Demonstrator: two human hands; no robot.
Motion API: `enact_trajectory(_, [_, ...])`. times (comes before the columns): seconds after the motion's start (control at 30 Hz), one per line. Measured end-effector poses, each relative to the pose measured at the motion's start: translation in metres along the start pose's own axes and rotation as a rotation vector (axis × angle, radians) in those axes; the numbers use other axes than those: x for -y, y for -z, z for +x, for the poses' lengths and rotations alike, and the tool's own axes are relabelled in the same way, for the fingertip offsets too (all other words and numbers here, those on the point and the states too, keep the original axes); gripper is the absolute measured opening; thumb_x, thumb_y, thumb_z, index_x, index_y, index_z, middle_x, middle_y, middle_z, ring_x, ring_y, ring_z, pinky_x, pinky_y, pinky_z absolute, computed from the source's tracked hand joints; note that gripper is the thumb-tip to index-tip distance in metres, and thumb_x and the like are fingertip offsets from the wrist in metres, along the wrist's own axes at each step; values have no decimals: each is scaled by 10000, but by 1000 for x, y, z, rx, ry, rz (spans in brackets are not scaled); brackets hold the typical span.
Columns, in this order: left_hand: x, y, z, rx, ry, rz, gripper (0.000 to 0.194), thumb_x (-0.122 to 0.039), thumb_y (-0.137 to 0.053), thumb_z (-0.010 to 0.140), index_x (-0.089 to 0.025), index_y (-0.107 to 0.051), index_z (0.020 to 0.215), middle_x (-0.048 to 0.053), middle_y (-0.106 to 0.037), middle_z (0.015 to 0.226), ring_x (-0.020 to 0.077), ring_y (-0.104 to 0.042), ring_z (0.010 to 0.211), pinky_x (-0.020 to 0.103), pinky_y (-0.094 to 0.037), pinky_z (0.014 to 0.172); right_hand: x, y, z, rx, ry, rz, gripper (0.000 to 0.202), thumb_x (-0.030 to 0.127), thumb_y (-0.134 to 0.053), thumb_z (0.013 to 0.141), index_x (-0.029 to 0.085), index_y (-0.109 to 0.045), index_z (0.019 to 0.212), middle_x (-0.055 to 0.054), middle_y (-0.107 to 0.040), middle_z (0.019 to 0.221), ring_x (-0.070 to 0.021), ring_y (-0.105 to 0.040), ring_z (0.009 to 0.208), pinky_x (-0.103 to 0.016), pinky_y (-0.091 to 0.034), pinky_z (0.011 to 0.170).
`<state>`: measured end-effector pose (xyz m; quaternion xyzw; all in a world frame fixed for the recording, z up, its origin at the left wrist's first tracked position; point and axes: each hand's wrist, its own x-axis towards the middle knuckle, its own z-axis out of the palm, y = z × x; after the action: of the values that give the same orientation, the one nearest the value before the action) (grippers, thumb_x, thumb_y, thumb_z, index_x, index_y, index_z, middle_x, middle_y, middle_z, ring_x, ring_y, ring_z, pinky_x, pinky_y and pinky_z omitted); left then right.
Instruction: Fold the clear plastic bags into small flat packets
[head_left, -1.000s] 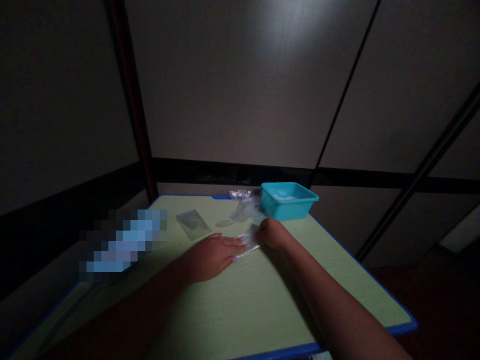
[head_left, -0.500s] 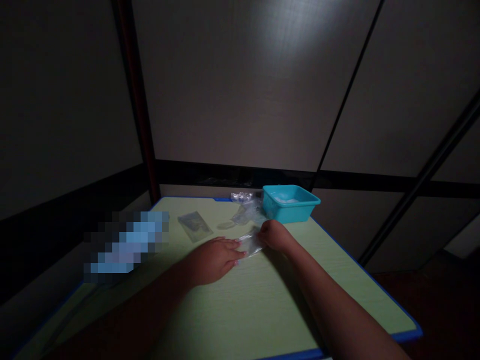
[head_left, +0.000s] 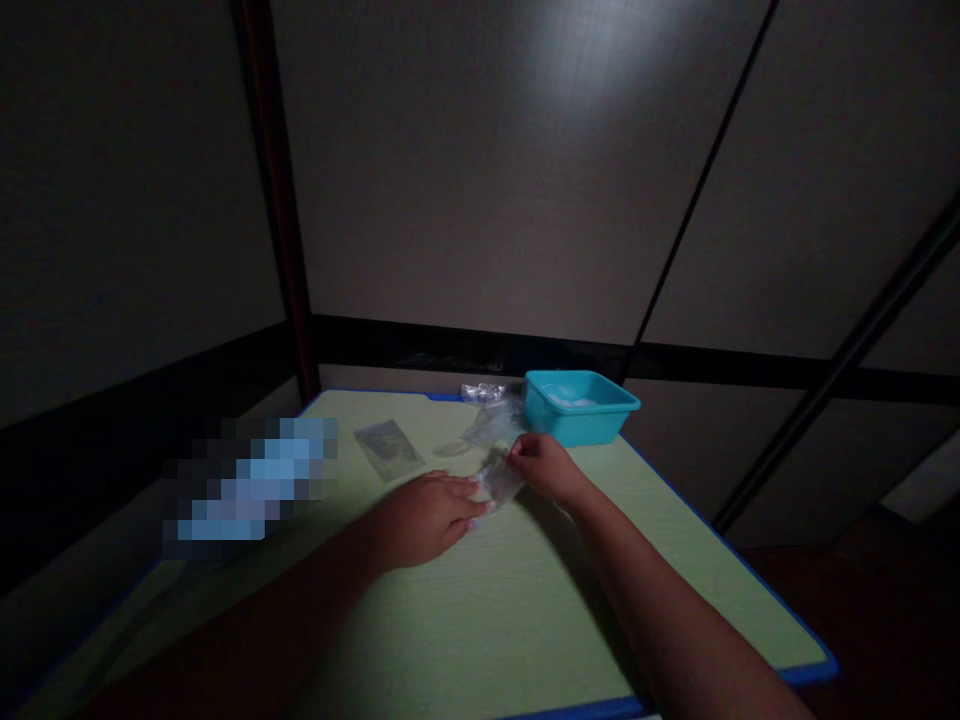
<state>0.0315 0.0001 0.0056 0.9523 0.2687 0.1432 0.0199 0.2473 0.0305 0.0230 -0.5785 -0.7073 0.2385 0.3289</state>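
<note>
A small clear plastic bag (head_left: 501, 482) lies on the pale green table, its right end raised a little. My left hand (head_left: 427, 515) rests flat, palm down, with fingers stretched out over the bag's left end. The raised end is pinched between the fingertips of my right hand (head_left: 541, 464). Farther left on the table is a flat, clear packet (head_left: 388, 449) with something faint showing in it, too dim to name. Beyond my hands, crumpled clear plastic (head_left: 491, 420) lies beside the turquoise basin (head_left: 579, 428).
The basin stands at the table's far right corner with something whitish inside. A blurred-out blue device (head_left: 262, 480) stands at the table's left side. Blue edging (head_left: 814, 672) borders the table (head_left: 465, 640). Dark panels (head_left: 465, 180) rise behind it.
My right hand has shifted slightly up and to the left, lifting and bending the bag's right end. My left hand has stayed almost in place on the bag.
</note>
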Motion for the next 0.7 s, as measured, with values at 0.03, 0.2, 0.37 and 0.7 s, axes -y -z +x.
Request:
enact_trajectory(0.03, [0, 0, 0, -3, -1, 7, 352, -284, -430, 872, -328, -497, 1215, 17, -508, 1282, 201, -467, 1169, 395, -337, 976, 1, -2, 0, 19, 27, 71, 176, 311, -523, 692, 165, -481, 602, 28, -471, 521, -88, -403, 488, -205, -284, 459])
enact_trajectory(0.2, [-1, 0, -1, -21, -7, 28, 366, -303, -455, 859, -317, -493, 1222, 26, -490, 1299, 213, -448, 1182, 389, -332, 981, 2, -8, -2, 84, 107, 248, 220, 366, -523, 693, 176, -438, 619, 45, -438, 541, -79, -375, 489, -199, -292, 461])
enact_trajectory(0.37, [-2, 2, -1, -25, 0, 34, 361, -323, -459, 858, -334, -497, 1217, 25, -487, 1302, 217, -458, 1170, 390, -337, 971, 0, -8, -1, 74, 102, 245, 201, 345, -523, 690, 174, -440, 626, 46, -439, 545, -80, -371, 492, -203, -291, 468])
enact_trajectory(0.7, [-2, 1, -1, -42, 8, -6, 346, -326, -461, 858, -326, -524, 1198, 26, -509, 1280, 226, -443, 1184, 394, -310, 996, 11, -8, -7, 108, 153, 234, 168, 322, -498, 727, 167, -457, 678, 36, -451, 609, -89, -406, 559, -201, -334, 529])
